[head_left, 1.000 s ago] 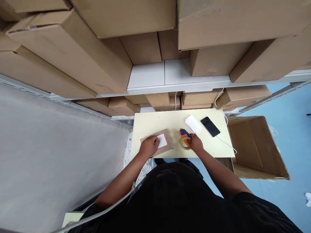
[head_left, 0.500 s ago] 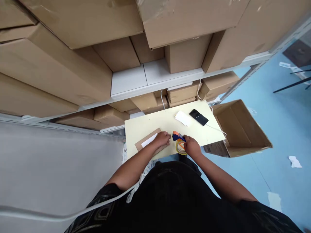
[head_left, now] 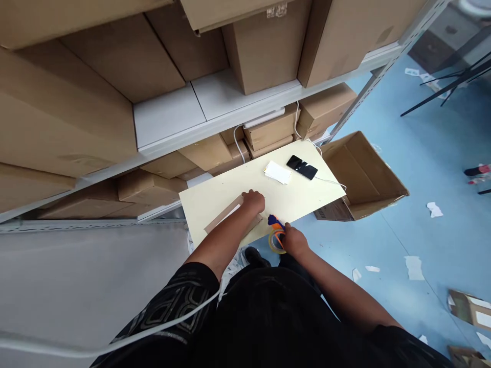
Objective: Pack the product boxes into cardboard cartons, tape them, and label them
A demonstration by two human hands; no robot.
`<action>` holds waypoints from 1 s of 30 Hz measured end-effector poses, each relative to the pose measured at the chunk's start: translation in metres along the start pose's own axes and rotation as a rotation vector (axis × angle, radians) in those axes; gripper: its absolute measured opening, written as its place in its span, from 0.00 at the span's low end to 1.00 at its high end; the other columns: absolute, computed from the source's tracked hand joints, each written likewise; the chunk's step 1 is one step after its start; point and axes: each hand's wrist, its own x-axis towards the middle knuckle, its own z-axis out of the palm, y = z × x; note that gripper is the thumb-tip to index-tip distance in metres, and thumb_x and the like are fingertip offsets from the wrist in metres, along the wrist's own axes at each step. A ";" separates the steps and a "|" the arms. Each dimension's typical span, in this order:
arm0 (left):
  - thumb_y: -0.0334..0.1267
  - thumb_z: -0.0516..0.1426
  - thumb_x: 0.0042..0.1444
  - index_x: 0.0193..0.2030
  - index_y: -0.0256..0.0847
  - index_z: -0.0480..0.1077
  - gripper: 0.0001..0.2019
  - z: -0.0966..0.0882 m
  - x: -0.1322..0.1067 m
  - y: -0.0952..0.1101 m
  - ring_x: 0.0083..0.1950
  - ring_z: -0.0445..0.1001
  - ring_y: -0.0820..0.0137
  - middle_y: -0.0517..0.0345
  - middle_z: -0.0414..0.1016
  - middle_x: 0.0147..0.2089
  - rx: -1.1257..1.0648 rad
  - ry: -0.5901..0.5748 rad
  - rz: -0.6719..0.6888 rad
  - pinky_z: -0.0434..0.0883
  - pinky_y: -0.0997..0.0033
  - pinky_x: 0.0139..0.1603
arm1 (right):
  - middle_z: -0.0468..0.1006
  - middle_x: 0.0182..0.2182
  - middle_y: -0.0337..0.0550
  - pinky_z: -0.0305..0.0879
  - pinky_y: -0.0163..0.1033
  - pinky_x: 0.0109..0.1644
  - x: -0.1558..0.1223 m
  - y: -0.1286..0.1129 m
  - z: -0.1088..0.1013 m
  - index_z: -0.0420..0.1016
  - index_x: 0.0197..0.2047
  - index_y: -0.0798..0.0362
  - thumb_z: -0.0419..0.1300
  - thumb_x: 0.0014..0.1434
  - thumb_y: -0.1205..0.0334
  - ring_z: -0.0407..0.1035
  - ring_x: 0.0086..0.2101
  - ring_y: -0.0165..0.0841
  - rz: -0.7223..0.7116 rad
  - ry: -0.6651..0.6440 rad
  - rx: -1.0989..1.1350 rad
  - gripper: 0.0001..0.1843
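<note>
A flat brown cardboard parcel (head_left: 224, 217) with a white label lies on a small pale yellow table (head_left: 218, 197). My left hand (head_left: 253, 201) presses down on the parcel's far right end, fingers curled over it. My right hand (head_left: 293, 240) grips an orange and blue tape dispenser (head_left: 276, 236) with a roll of clear tape, held at the table's near edge just right of the parcel.
A white stack of labels (head_left: 277, 172) and a black phone (head_left: 302, 167) on a white cable lie at the table's far right. An open cardboard box (head_left: 360, 174) stands on the blue floor to the right. Shelves packed with cartons (head_left: 126, 61) rise behind. Paper scraps litter the floor.
My left hand slid from the parcel's label to its right end. My right hand drew the tape dispenser back to the table's near edge. The view swung, showing more floor on the right.
</note>
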 end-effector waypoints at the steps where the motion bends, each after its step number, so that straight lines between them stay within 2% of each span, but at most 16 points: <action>1: 0.32 0.63 0.48 0.47 0.34 0.80 0.18 0.005 -0.001 -0.001 0.59 0.67 0.40 0.28 0.75 0.56 0.031 -0.017 -0.012 0.60 0.31 0.59 | 0.82 0.45 0.56 0.66 0.40 0.43 0.002 -0.002 0.004 0.67 0.58 0.56 0.54 0.63 0.69 0.78 0.44 0.43 -0.031 -0.034 0.011 0.20; 6: 0.33 0.66 0.45 0.45 0.36 0.80 0.17 0.017 -0.005 -0.003 0.56 0.70 0.44 0.33 0.79 0.49 0.060 -0.064 -0.044 0.60 0.34 0.61 | 0.83 0.45 0.56 0.64 0.39 0.42 0.004 -0.015 0.018 0.68 0.57 0.57 0.56 0.57 0.73 0.78 0.46 0.44 -0.132 -0.153 0.113 0.23; 8: 0.32 0.67 0.44 0.45 0.37 0.80 0.18 0.014 -0.008 -0.003 0.56 0.71 0.46 0.34 0.78 0.50 0.060 -0.068 -0.041 0.60 0.36 0.63 | 0.83 0.45 0.55 0.64 0.39 0.42 0.005 -0.018 0.019 0.68 0.57 0.56 0.56 0.56 0.73 0.78 0.46 0.44 -0.128 -0.162 0.153 0.24; 10: 0.30 0.66 0.45 0.46 0.37 0.80 0.18 0.008 -0.014 -0.007 0.59 0.69 0.46 0.35 0.77 0.54 0.063 -0.035 -0.031 0.55 0.35 0.67 | 0.83 0.45 0.54 0.63 0.39 0.41 0.005 -0.020 0.020 0.68 0.57 0.56 0.56 0.56 0.73 0.78 0.46 0.45 -0.114 -0.166 0.174 0.24; 11: 0.31 0.65 0.47 0.47 0.37 0.80 0.17 0.003 -0.019 -0.012 0.61 0.68 0.46 0.35 0.76 0.56 0.054 0.013 -0.023 0.51 0.32 0.70 | 0.83 0.44 0.54 0.63 0.39 0.41 0.006 -0.021 0.021 0.68 0.57 0.55 0.56 0.57 0.72 0.79 0.46 0.45 -0.107 -0.168 0.179 0.24; 13: 0.35 0.61 0.55 0.50 0.38 0.79 0.15 -0.004 -0.034 -0.032 0.67 0.64 0.44 0.37 0.75 0.59 0.003 0.181 -0.016 0.42 0.29 0.72 | 0.83 0.44 0.54 0.63 0.39 0.41 0.005 -0.022 0.022 0.68 0.58 0.55 0.56 0.58 0.71 0.79 0.45 0.45 -0.098 -0.168 0.178 0.23; 16: 0.44 0.54 0.65 0.60 0.42 0.74 0.20 -0.005 -0.074 -0.085 0.74 0.57 0.46 0.43 0.68 0.68 -0.143 0.465 -0.093 0.43 0.31 0.75 | 0.83 0.43 0.54 0.63 0.39 0.41 0.003 -0.025 0.026 0.68 0.57 0.55 0.56 0.58 0.71 0.79 0.45 0.45 -0.101 -0.170 0.171 0.23; 17: 0.45 0.54 0.66 0.64 0.42 0.72 0.22 0.000 -0.092 -0.105 0.75 0.56 0.48 0.43 0.64 0.71 -0.190 0.504 -0.131 0.46 0.35 0.76 | 0.83 0.43 0.54 0.64 0.39 0.41 0.003 -0.026 0.027 0.68 0.57 0.55 0.56 0.59 0.71 0.79 0.45 0.45 -0.101 -0.171 0.170 0.22; 19: 0.45 0.54 0.65 0.70 0.37 0.64 0.29 0.020 -0.131 -0.143 0.76 0.57 0.53 0.41 0.58 0.75 -0.304 0.463 -0.128 0.56 0.49 0.76 | 0.83 0.44 0.54 0.64 0.39 0.41 0.004 -0.031 0.028 0.69 0.56 0.55 0.57 0.59 0.70 0.79 0.45 0.45 -0.100 -0.167 0.172 0.21; 22: 0.45 0.60 0.60 0.76 0.38 0.56 0.39 0.064 -0.187 -0.175 0.79 0.52 0.54 0.43 0.46 0.80 -0.372 0.283 0.095 0.62 0.58 0.74 | 0.83 0.45 0.54 0.65 0.39 0.41 0.013 -0.042 0.022 0.70 0.55 0.54 0.57 0.60 0.68 0.79 0.46 0.45 -0.106 -0.149 0.170 0.19; 24: 0.46 0.65 0.55 0.79 0.41 0.50 0.48 0.092 -0.214 -0.176 0.81 0.47 0.53 0.46 0.36 0.82 -0.336 0.276 0.220 0.61 0.58 0.75 | 0.83 0.47 0.55 0.67 0.39 0.41 0.026 -0.052 0.014 0.70 0.54 0.54 0.57 0.61 0.67 0.78 0.47 0.45 -0.118 -0.147 0.158 0.17; 25: 0.47 0.68 0.52 0.79 0.42 0.49 0.52 0.104 -0.223 -0.172 0.81 0.44 0.51 0.45 0.35 0.83 -0.293 0.299 0.250 0.59 0.55 0.76 | 0.82 0.48 0.55 0.67 0.39 0.41 0.034 -0.058 0.009 0.70 0.54 0.54 0.57 0.61 0.66 0.78 0.48 0.45 -0.128 -0.146 0.150 0.17; 27: 0.48 0.71 0.48 0.79 0.44 0.49 0.56 0.120 -0.230 -0.158 0.82 0.39 0.47 0.45 0.37 0.82 -0.177 0.365 0.252 0.51 0.46 0.78 | 0.82 0.50 0.55 0.68 0.39 0.42 0.053 -0.072 -0.001 0.70 0.55 0.53 0.59 0.61 0.65 0.78 0.49 0.45 -0.156 -0.148 0.129 0.19; 30: 0.56 0.70 0.49 0.79 0.44 0.49 0.56 0.132 -0.223 -0.135 0.81 0.36 0.44 0.44 0.42 0.82 -0.066 0.446 0.180 0.42 0.38 0.78 | 0.82 0.49 0.55 0.68 0.39 0.42 0.085 -0.092 -0.016 0.71 0.57 0.53 0.62 0.58 0.65 0.77 0.49 0.46 -0.210 -0.155 0.090 0.22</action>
